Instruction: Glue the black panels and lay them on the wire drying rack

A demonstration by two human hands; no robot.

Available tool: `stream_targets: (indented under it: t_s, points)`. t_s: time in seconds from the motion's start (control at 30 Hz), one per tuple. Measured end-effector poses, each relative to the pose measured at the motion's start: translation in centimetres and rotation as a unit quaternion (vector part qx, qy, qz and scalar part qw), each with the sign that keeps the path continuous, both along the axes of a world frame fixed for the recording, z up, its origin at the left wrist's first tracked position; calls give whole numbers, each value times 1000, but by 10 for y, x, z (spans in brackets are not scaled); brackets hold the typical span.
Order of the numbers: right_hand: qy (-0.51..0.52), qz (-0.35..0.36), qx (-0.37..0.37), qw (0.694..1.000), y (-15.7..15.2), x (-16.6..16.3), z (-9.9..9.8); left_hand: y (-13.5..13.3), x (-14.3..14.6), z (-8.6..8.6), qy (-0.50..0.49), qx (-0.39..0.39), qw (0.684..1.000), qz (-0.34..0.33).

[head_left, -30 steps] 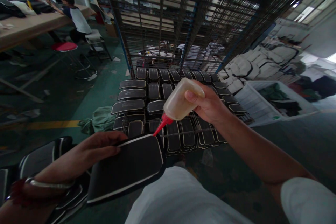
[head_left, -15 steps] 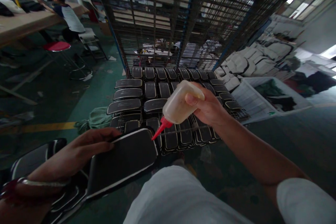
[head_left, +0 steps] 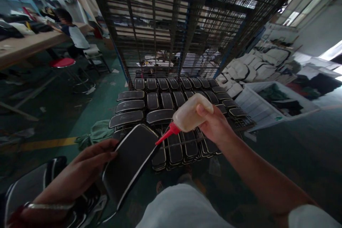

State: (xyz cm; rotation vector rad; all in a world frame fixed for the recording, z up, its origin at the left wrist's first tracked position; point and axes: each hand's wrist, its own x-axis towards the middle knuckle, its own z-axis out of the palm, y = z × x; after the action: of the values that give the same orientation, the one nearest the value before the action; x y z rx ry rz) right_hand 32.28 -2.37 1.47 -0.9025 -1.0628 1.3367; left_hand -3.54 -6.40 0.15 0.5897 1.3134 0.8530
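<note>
My left hand (head_left: 85, 165) grips a flat black panel with a white rim (head_left: 130, 162) by its left edge and holds it tilted, one short end pointing away from me. My right hand (head_left: 215, 123) is closed round a cloudy squeeze bottle (head_left: 191, 112), thumb on its base. The bottle's red nozzle (head_left: 165, 136) points down-left and its tip touches the panel's far right edge. A silver bangle sits on my left wrist. My knee in pale cloth (head_left: 184, 206) is below the panel.
Several similar black panels lie in rows on a wire tray (head_left: 171, 103) ahead, in front of a tall wire rack (head_left: 173, 25). More panels are stacked at lower left (head_left: 32, 188). A white crate (head_left: 269, 103) stands right. A person sits at a table far left (head_left: 72, 32), beside a red stool (head_left: 62, 63).
The panel has turned from lying across my lap to pointing away, its right end raised. The bottle's nozzle stayed on the panel's edge and moved along it. My head tilted slightly.
</note>
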Motion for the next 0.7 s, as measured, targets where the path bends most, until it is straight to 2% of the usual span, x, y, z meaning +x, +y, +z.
stream_targets:
  t_s: [0.13,0.3,0.7]
  points:
    - [27,-82,21,996,4,-4,-6,1,1,-6,17,0,1000,19]
    - [18,-124,46,991,5,-4,-10,2,5,-6,0,-7,1000,22]
    - [16,-110,20,994,-8,-21,-19,7,14,-5,-9,-8,1000,25]
